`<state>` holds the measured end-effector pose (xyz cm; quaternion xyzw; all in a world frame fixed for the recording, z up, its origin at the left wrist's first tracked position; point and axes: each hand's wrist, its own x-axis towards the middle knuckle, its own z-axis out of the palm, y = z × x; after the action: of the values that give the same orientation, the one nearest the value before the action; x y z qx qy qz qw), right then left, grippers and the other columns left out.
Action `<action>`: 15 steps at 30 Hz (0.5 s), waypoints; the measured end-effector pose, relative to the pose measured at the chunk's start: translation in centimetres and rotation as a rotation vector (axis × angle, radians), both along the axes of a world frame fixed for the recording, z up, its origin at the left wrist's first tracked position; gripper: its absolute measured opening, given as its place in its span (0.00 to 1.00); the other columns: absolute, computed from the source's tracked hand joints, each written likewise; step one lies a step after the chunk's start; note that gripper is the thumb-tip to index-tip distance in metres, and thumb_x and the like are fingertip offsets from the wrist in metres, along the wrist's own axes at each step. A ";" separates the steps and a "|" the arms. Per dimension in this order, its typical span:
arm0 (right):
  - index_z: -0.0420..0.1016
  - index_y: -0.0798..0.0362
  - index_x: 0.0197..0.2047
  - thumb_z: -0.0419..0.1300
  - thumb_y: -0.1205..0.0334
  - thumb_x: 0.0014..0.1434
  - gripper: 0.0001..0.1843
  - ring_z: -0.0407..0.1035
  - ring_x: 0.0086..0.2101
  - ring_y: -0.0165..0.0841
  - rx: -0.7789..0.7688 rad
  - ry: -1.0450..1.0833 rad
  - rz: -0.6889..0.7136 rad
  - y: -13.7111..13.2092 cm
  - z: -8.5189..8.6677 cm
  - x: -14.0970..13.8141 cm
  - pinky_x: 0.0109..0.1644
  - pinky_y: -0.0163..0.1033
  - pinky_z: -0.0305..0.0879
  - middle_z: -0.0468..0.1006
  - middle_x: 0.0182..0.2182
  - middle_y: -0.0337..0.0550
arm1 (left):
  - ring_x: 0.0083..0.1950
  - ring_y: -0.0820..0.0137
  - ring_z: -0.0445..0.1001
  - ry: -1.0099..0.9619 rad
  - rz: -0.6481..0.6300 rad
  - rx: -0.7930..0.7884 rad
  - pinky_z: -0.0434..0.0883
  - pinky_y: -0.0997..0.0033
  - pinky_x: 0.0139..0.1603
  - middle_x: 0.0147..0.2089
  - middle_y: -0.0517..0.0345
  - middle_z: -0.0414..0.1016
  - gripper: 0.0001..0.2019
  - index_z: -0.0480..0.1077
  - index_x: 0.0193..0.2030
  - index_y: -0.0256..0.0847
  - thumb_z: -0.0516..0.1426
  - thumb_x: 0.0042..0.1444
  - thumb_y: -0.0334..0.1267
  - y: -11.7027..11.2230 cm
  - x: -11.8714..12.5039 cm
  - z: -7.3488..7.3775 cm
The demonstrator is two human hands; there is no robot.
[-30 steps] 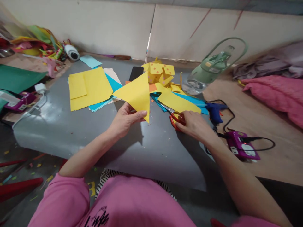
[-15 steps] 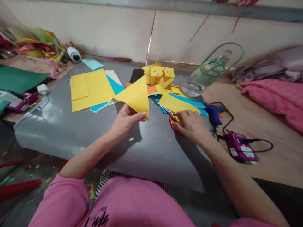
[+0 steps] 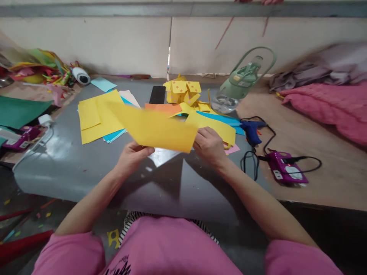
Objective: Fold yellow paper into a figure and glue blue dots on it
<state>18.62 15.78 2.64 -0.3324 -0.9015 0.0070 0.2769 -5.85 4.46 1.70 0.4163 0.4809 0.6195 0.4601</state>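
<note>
A sheet of yellow paper (image 3: 163,128), smeared by motion, is held up above the grey table (image 3: 94,168). My left hand (image 3: 132,157) pinches its lower left edge, thumb in front. The fingers of my right hand (image 3: 208,146) are closed at the sheet's right edge. Behind that hand lies another yellow paper piece (image 3: 220,128) over blue paper (image 3: 213,115). A small pink piece (image 3: 233,149) pokes out beside my right hand. Farther back stands a spotted yellow paper model (image 3: 183,91), with an orange paper strip (image 3: 160,108) in front.
Yellow sheets (image 3: 110,122) are stacked at the left, near a black phone (image 3: 157,94). A green-topped bottle (image 3: 236,84) stands at the back right. A blue glue gun (image 3: 252,130) and its cable lie by a purple power strip (image 3: 286,168). Pink cloth (image 3: 329,110) lies far right.
My right hand has left the red-handled scissors and moved left to the yellow sheet's edge. The sheet has swung flatter and wider between both hands. The view has shifted slightly.
</note>
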 end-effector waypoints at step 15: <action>0.75 0.55 0.56 0.57 0.32 0.61 0.35 0.75 0.46 0.47 -0.111 -0.132 0.399 -7.3 0.2 2.7 0.49 0.51 0.69 0.82 0.48 0.57 | 0.33 0.67 0.71 1.832 0.063 0.527 0.66 0.66 0.33 0.34 0.55 0.78 0.08 0.74 0.44 0.37 0.52 0.67 0.27 -2.9 3.4 -2.6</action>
<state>21.35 8.49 2.83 -0.1618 -0.9639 0.0893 0.1917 -2.42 1.54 -0.95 0.8170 0.5101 0.1531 -0.2210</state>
